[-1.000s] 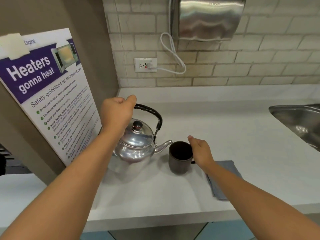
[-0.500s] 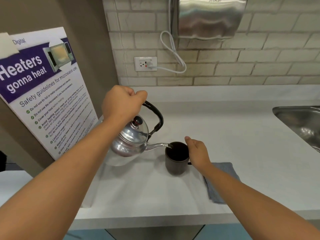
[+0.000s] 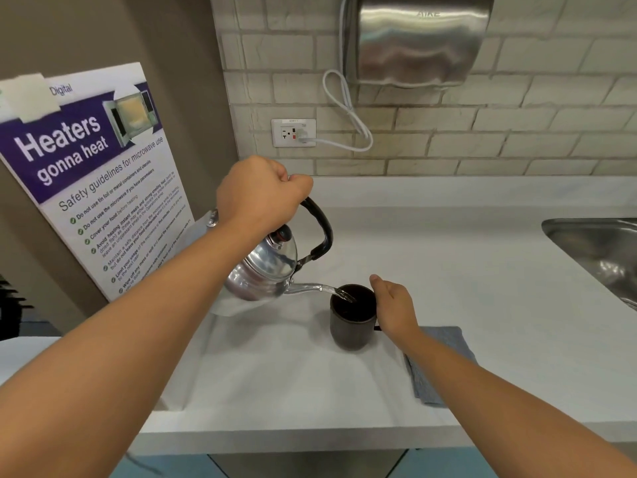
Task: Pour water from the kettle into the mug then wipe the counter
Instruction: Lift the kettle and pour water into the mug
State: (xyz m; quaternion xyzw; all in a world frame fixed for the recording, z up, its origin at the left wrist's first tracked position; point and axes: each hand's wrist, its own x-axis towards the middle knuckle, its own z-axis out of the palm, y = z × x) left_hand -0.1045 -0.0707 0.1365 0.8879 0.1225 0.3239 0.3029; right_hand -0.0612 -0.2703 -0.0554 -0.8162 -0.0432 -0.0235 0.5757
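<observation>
My left hand grips the black handle of a shiny metal kettle, which hangs tilted above the white counter. Its spout points right, and a thin stream of water runs from it into the dark mug. The mug stands upright on the counter. My right hand is wrapped around the mug's right side at the handle. A folded grey cloth lies flat on the counter to the right of the mug, partly under my right forearm.
A steel sink is set into the counter at the far right. A microwave safety poster hangs on the left wall. On the brick back wall are a steel hand dryer and its corded outlet.
My left hand lifted the kettle off the counter and tipped it to the right until its spout reached over the mug; water now flows. My right hand stayed on the mug.
</observation>
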